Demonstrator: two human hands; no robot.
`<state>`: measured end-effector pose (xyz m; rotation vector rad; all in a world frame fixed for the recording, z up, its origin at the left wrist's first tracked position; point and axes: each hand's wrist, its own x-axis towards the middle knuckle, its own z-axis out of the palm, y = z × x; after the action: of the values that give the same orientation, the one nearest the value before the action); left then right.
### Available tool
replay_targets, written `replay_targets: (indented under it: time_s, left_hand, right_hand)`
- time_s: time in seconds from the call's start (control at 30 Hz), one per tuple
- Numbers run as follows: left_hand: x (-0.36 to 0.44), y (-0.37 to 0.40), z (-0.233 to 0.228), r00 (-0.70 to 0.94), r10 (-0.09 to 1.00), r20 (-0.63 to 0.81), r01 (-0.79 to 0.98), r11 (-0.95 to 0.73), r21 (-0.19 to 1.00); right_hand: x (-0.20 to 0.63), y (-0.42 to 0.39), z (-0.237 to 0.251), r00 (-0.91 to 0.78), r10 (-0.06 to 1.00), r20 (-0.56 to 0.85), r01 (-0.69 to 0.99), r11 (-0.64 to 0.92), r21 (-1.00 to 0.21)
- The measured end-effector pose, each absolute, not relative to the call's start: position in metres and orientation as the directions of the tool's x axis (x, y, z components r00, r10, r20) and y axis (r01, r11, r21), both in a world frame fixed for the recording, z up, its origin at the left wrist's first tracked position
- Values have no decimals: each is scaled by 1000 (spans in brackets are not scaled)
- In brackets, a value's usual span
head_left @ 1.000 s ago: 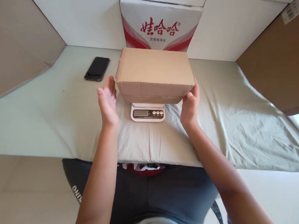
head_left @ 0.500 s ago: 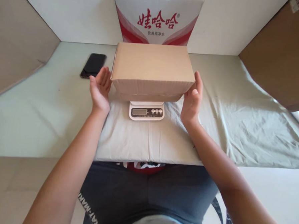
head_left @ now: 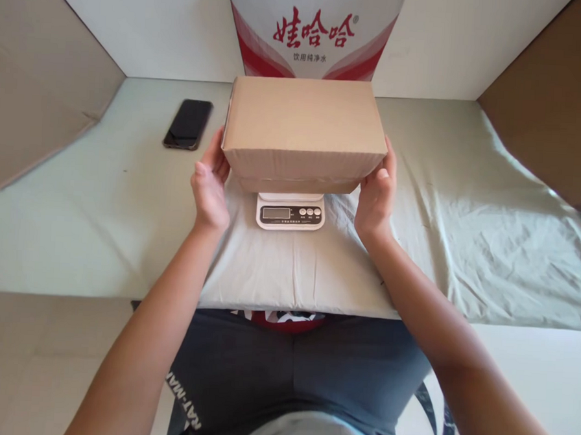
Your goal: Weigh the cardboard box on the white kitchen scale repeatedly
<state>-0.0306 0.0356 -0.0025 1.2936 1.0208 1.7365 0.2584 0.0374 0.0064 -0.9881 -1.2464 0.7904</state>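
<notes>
Matt cardboard box (head_left: 302,124), glossy plastic scale (head_left: 291,212), wrinkled cloth (head_left: 466,214).
</notes>
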Motion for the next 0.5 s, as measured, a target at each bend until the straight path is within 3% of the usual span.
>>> replay_targets:
  time_s: [0.5]
  left_hand:
    - [-19, 36, -10, -242, 848, 472, -131, -510, 850]
  right_hand:
    - [255, 44, 2, 134, 872, 471, -104, 485, -868]
